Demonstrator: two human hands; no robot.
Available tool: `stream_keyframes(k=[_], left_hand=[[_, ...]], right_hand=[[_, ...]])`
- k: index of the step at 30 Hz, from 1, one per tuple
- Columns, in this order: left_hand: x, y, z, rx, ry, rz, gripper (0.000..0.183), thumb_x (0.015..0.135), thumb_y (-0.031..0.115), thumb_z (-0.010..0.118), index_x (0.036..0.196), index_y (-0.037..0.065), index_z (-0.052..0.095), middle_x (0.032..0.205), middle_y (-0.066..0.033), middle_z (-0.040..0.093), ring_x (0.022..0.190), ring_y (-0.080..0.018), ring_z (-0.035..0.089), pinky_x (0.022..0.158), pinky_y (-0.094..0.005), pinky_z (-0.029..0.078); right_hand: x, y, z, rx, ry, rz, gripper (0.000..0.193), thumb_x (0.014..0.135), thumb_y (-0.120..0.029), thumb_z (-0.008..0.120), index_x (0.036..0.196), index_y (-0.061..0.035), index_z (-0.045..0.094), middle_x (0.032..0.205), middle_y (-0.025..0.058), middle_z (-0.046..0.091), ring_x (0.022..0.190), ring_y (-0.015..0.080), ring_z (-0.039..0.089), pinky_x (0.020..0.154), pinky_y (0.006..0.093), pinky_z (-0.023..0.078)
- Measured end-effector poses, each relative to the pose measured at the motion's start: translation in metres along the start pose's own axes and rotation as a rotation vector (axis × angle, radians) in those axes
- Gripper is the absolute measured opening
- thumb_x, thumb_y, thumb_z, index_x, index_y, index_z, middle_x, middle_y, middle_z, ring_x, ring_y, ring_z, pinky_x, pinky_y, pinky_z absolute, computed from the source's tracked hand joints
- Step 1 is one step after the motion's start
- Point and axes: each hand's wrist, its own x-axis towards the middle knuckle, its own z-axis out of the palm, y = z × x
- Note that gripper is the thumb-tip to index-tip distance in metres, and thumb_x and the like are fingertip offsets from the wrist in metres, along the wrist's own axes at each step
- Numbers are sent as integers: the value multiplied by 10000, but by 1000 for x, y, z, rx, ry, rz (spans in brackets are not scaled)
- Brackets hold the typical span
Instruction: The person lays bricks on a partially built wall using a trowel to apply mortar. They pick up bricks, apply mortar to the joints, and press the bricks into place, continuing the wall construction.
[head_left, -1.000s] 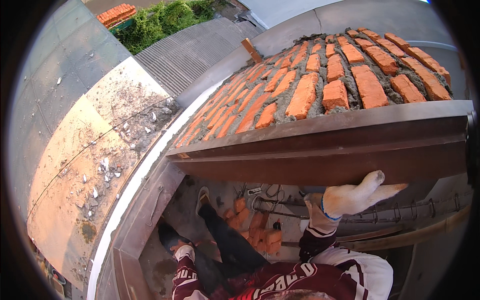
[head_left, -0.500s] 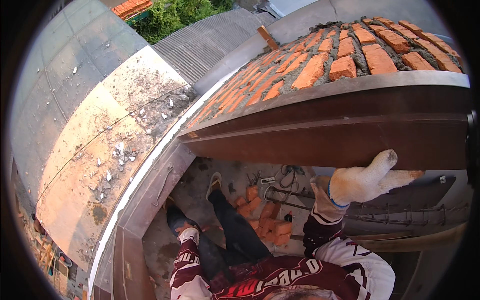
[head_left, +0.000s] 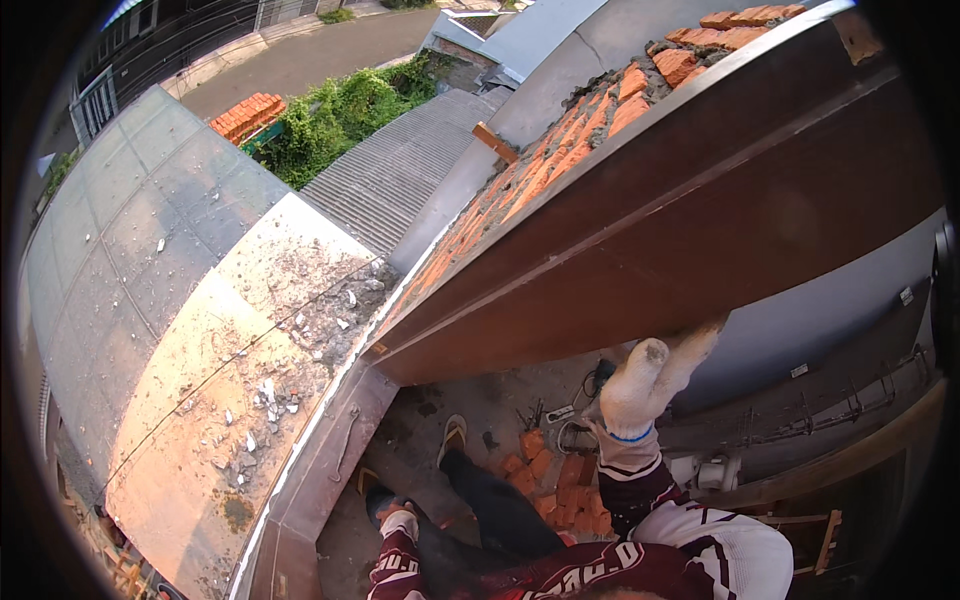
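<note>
My right hand (head_left: 640,385), in a whitish work glove with a blue cuff edge, reaches up to the lower edge of a long brown frame (head_left: 620,270). Its fingers are stretched out and apart; the longest tips meet the underside of the frame, where they are partly hidden. Nothing shows in the hand. Along the frame's other side runs a wall of orange bricks (head_left: 560,165) in grey mortar. Down at lower left, my left hand (head_left: 398,508) rests over my bent knee, small and shaded, with no object seen in it.
Broken bricks (head_left: 575,495) and cables lie on the floor by my feet. A rebar cage (head_left: 840,415) lies at right. Beyond the ledge (head_left: 330,440) at left is a lower roof (head_left: 215,350) strewn with rubble. A wood piece (head_left: 495,142) sticks out beside the wall.
The view has swung, so the frame now slants steeply upward and more street shows. My right hand has turned from pointing right to pointing up, at the frame's underside. The left stays on the knee.
</note>
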Motion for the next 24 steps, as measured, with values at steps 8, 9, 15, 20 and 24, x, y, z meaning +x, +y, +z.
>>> stream_keyframes(k=[8, 9, 15, 20, 24], left_hand=[[14, 29, -69, 87, 119, 175, 730, 1016, 595, 545, 1597, 168, 428, 1580, -136, 501, 1469, -322, 465, 1205, -433, 411], [20, 34, -72, 213, 86, 156, 772, 1019, 611, 525, 1640, 191, 338, 1645, -136, 407, 1508, -305, 409, 1234, -405, 371], [27, 36, -85, 444, -17, 278, 882, 966, 748, 483, 1643, 201, 338, 1691, -159, 314, 1587, -333, 234, 1281, -466, 240], [-3, 27, -124, 735, -120, 540, 845, 961, 758, 482, 1534, 139, 524, 1524, -204, 535, 1446, -388, 464, 1189, -452, 370], [-33, -8, -135, 219, 52, 473, 641, 967, 630, 629, 1327, 105, 709, 1277, -206, 718, 1204, -375, 677, 1032, -433, 502]], right_hand=[[-143, 61, -8, 83, -478, 264, 636, 1007, -400, 626, 1461, 23, 486, 1501, 288, 473, 1352, 469, 481, 1134, 551, 397], [-170, 68, -11, 92, -710, 350, 623, 990, -427, 639, 1458, -33, 524, 1525, 246, 471, 1379, 443, 476, 1153, 553, 380], [-365, 119, -79, -145, -1625, 963, 729, 976, -524, 579, 1550, -85, 475, 1563, 231, 489, 1440, 397, 472, 1190, 474, 378], [-457, 131, -150, 25, -1635, 1598, 900, 980, -737, 403, 1464, 4, 564, 1539, 270, 504, 1474, 410, 434, 1218, 447, 330], [-431, 121, -151, -270, -1604, 1457, 657, 978, -569, 567, 1328, -27, 689, 1410, 227, 631, 1340, 387, 583, 1116, 465, 465]])
